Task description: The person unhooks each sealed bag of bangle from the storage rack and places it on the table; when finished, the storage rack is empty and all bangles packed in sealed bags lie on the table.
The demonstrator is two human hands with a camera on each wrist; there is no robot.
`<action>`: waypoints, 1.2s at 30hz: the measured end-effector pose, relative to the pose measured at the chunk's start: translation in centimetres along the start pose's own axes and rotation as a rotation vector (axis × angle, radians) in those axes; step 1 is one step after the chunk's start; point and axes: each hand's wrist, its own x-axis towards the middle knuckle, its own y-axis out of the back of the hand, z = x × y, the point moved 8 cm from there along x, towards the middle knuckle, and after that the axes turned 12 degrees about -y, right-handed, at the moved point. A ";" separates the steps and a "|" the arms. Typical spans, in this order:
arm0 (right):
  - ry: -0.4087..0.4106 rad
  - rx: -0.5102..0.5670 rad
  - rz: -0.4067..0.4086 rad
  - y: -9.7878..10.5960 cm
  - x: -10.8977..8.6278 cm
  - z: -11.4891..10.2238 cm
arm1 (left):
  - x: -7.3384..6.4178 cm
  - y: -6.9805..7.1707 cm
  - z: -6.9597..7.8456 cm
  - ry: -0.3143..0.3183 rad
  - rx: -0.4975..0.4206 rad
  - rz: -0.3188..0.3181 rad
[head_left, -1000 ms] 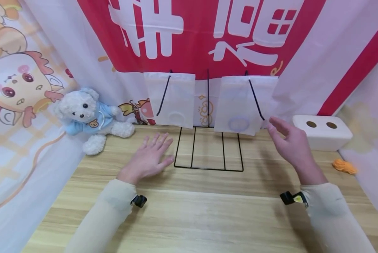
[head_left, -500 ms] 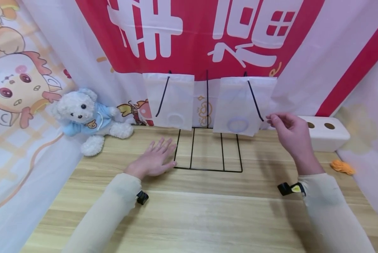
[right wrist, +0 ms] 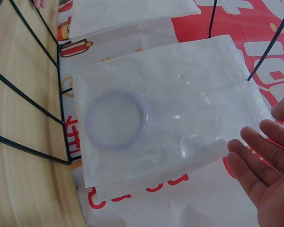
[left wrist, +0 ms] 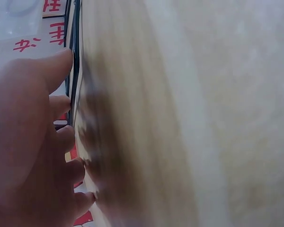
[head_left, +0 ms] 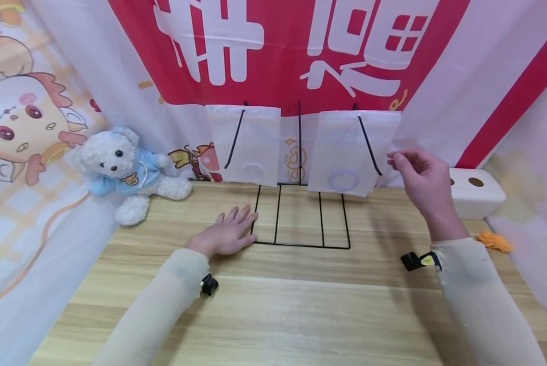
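Note:
A black wire display rack (head_left: 300, 246) stands at the back of the wooden table. From its two prongs hang a left frosted zip bag (head_left: 250, 140) and a right frosted zip bag (head_left: 339, 147). Through the right bag shows a pale purple ring, like a bangle (right wrist: 144, 118); a paler ring shows faintly in the left one. My left hand (head_left: 225, 236) is spread palm down, fingertips at the left bar of the rack's base. Just right of the right bag is my right hand (head_left: 426, 183), fingers loosely bent and holding nothing; in the right wrist view its fingertips are close to the bag's edge.
A white plush bear (head_left: 122, 162) in a blue hoodie sits at the back left. Behind my right hand is a white box (head_left: 481, 195) with round holes, and an orange bundle (head_left: 495, 241) lies at the right. A printed red and white cloth (head_left: 282, 76) hangs behind the rack.
My left hand has moved right and slightly nearer, up to the rack's base. My right hand has drawn its fingers in and risen slightly beside the right bag. The bags hang as before.

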 end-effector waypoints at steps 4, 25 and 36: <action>-0.008 0.079 0.034 0.2 0.8 -0.4 | 0.0 -0.3 -0.1 0.002 -0.008 -0.010; -0.027 0.213 0.083 -0.1 4.3 -1.0 | 0.1 -0.5 -0.3 0.005 -0.008 -0.014; -0.050 0.261 0.082 -0.3 5.0 -1.1 | 0.2 -0.4 -0.1 0.009 -0.036 -0.015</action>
